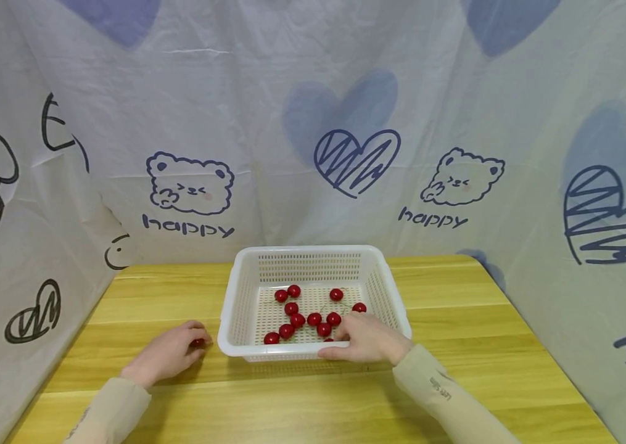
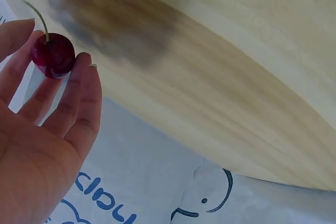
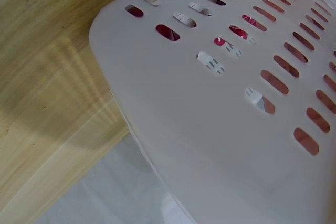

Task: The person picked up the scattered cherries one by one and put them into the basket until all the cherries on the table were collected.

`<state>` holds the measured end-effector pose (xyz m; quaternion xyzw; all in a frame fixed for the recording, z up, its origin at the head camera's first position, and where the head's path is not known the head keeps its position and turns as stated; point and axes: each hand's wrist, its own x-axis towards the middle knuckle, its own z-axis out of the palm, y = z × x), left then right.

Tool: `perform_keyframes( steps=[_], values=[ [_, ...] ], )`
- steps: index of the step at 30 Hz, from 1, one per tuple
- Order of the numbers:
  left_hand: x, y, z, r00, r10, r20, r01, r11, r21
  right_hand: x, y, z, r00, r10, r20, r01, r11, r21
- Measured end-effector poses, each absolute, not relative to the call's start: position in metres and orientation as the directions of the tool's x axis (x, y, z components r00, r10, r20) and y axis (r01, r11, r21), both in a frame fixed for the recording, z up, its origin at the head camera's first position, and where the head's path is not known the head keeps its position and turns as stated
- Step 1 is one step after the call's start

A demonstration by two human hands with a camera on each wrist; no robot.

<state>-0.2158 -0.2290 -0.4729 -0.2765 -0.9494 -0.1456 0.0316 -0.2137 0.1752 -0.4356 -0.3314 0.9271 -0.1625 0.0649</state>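
Note:
A white slotted plastic basket (image 1: 239, 308) stands on the wooden table with several red cherries (image 1: 297, 320) on its floor. My right hand (image 1: 370, 338) grips the basket's near rim toward its right end, thumb on the outer side and fingers reaching inside. The right wrist view is mostly filled by the basket wall (image 3: 173, 114), with red cherries and skin showing through the slots. Left of the basket, my left hand (image 1: 171, 353) holds one dark red cherry (image 2: 53, 56) at its fingertips, its green stem pointing up past the thumb.
The yellow wood-grain table (image 1: 268, 407) runs on both sides of the basket. White cloth (image 1: 268, 203) with bear and heart drawings hangs behind the table and along its left and right sides.

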Motion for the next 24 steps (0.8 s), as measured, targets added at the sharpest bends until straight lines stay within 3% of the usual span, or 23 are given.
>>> perform_keyframes(
  steps=[24],
  values=[
    [-0.222,-0.226,-0.455,-0.851,0.451,0.27,0.512,0.827,0.233,-0.215,0.175,-0.437,-0.768,-0.64,-0.01,-0.596,0.721,-0.354]
  ],
)
